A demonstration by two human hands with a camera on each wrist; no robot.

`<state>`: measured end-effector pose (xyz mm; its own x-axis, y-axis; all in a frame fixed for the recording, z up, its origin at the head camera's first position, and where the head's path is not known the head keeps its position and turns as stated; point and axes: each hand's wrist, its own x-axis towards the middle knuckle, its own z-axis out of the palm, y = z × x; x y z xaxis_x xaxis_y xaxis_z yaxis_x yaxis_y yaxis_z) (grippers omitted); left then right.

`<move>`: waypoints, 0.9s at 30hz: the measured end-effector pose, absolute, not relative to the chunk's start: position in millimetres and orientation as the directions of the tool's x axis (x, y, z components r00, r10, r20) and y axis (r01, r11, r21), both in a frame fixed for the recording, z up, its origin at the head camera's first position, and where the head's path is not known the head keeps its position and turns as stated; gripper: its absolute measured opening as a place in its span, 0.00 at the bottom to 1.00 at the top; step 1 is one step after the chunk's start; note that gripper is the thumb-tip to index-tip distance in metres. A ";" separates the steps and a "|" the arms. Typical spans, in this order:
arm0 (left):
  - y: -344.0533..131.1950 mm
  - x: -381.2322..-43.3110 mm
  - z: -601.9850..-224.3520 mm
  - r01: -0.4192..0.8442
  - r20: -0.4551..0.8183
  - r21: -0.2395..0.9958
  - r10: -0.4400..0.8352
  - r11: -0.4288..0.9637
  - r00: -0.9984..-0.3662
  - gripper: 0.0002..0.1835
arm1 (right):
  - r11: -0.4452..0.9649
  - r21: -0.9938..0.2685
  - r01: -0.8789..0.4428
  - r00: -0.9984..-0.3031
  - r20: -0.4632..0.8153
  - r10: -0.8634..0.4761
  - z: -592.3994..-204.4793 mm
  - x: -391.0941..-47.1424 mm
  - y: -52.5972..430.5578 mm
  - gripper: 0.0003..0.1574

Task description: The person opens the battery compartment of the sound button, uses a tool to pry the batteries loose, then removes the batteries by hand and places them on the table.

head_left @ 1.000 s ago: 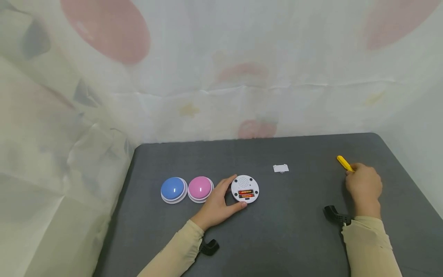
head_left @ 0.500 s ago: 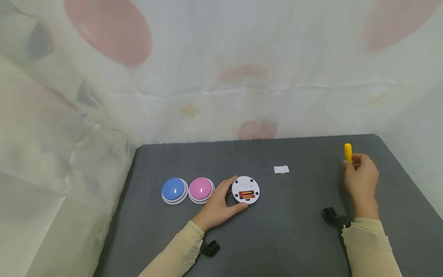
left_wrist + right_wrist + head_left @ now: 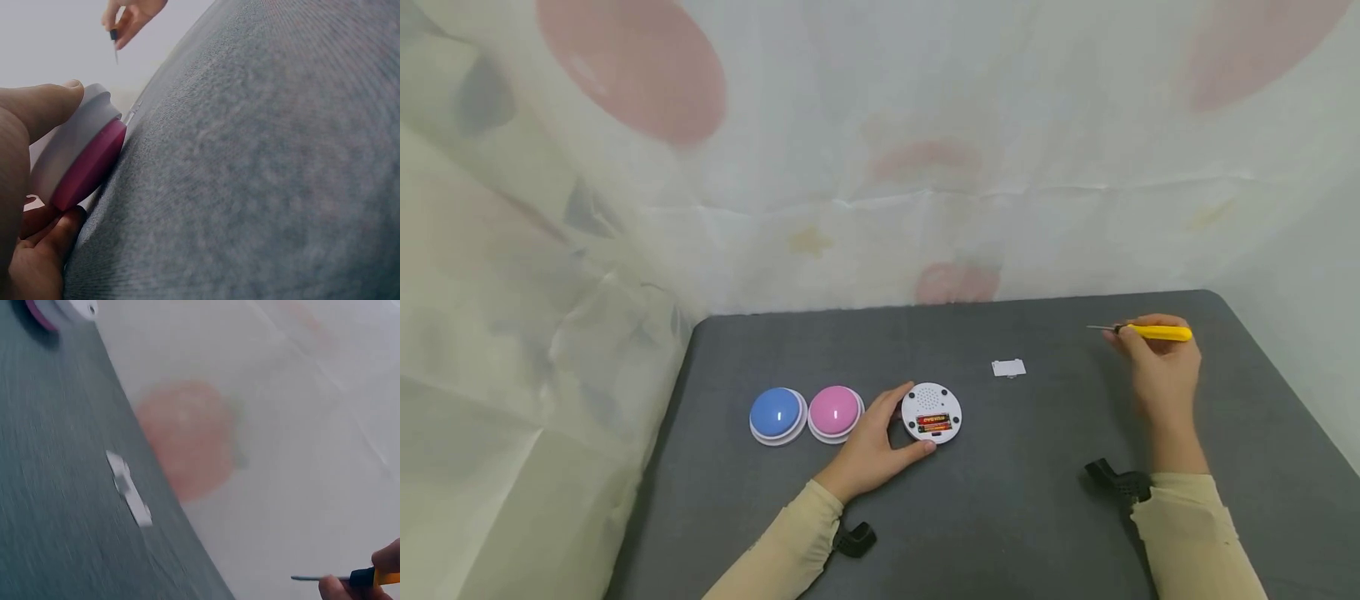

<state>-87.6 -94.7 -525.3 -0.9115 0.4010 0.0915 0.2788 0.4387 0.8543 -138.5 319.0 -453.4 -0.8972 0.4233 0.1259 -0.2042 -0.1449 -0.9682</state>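
Note:
My left hand (image 3: 871, 457) grips a round push button by its rim, thumb at the near side and fingers at the far side. The button (image 3: 930, 397) is upside down, its white base facing up with two batteries (image 3: 934, 423) in the open compartment. Its magenta dome (image 3: 94, 164) faces the table in the left wrist view. Over the table's right part, my right hand (image 3: 1167, 383) pinches a screwdriver (image 3: 1161, 332) with a yellow handle. The thin metal shaft points left, away from any other thing. Between the hands lies a small white battery cover (image 3: 1008, 367).
Left of my left hand stand a pink button (image 3: 832, 407) and a blue button (image 3: 775, 412), domes up, side by side. The dark grey table (image 3: 1015, 517) ends at a pale printed curtain (image 3: 865, 242) behind it.
My right hand has lifted the screwdriver off the table and moved left. The screwdriver has swung round from upright so its shaft now points left. The left hand and button have stayed put.

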 end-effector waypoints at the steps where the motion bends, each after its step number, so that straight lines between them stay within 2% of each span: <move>1: -94.9 -87.5 -525.5 0.279 0.092 0.854 0.400 0.440 -0.912 0.53 | -0.159 -0.962 -0.221 -0.907 0.144 0.395 -452.6 -138.3 314.2 0.15; 4: -95.2 -87.6 -525.6 0.285 0.100 0.853 0.398 0.438 -0.912 0.53 | -0.167 -0.947 -0.275 -0.930 0.217 0.298 -450.7 -137.4 300.1 0.12; 9: -94.7 -88.7 -525.7 0.298 0.111 0.848 0.403 0.438 -0.909 0.53 | -0.162 -0.926 -0.342 -0.935 0.318 0.157 -448.5 -137.1 279.1 0.12; 20: -93.2 -90.9 -526.9 0.318 0.132 0.848 0.412 0.424 -0.902 0.53 | -0.106 -0.916 -0.386 -0.920 0.391 -0.034 -445.7 -126.4 236.7 0.17; 27: -92.9 -91.4 -524.0 0.312 0.138 0.856 0.398 0.412 -0.907 0.52 | -0.066 -0.891 -0.450 -0.864 0.453 -0.218 -453.9 -121.2 211.4 0.14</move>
<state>-91.4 -92.9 -524.0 -0.9067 0.3985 0.1384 0.3117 0.4118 0.8563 -121.2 211.4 -453.9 -0.8645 -0.2183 0.4528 -0.4498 -0.0660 -0.8907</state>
